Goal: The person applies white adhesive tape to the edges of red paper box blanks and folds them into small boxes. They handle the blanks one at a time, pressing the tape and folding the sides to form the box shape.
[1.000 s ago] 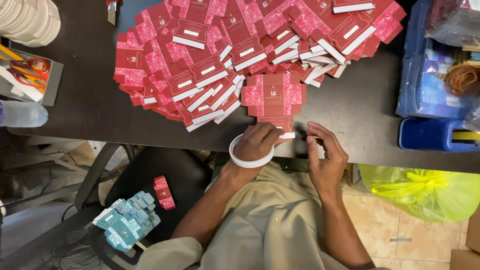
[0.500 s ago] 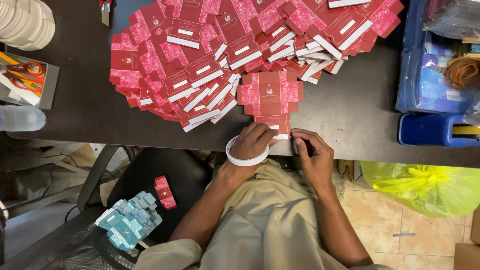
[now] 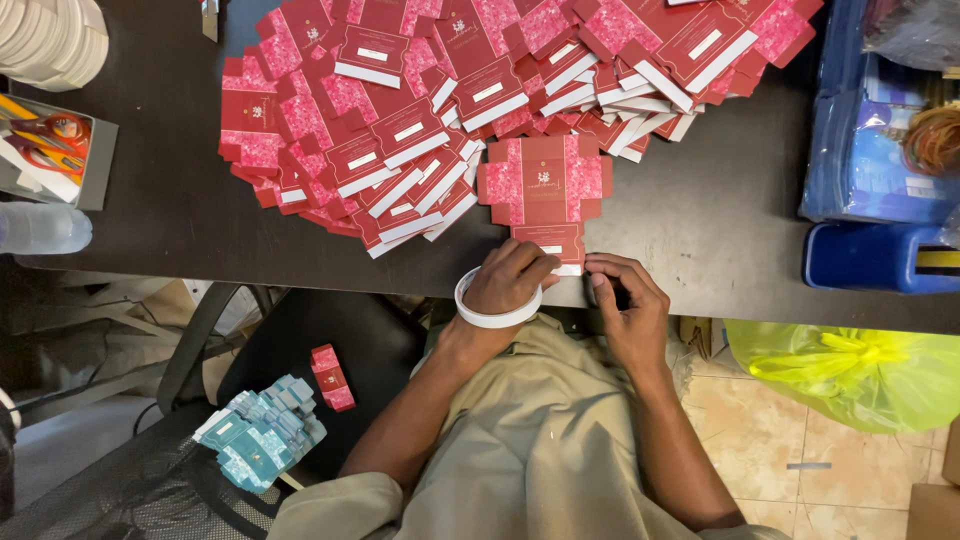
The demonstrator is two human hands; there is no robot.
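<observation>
A flat red carton blank (image 3: 545, 180) with pink flowered panels lies apart from the pile, near the front edge of the dark table (image 3: 720, 230). My left hand (image 3: 510, 282) presses its fingers on the blank's lowest flap, and a white tape roll (image 3: 492, 319) sits around that wrist like a bracelet. My right hand (image 3: 625, 310) is right beside it at the table's edge, fingers curled, with the fingertips meeting the flap's right end. What lies under the fingertips is hidden.
A large fanned pile of the same red blanks (image 3: 400, 120) covers the table's far side. A white stack (image 3: 45, 40), a scissors tray (image 3: 50, 150) and a bottle (image 3: 40, 228) are left. Blue containers (image 3: 870, 255) stand right, a yellow-green bag (image 3: 850, 370) below. Folded teal boxes (image 3: 260, 440) rest on a black chair.
My right hand has moved left from beside the blank until its fingertips meet the lowest flap. My left hand has stayed on that flap.
</observation>
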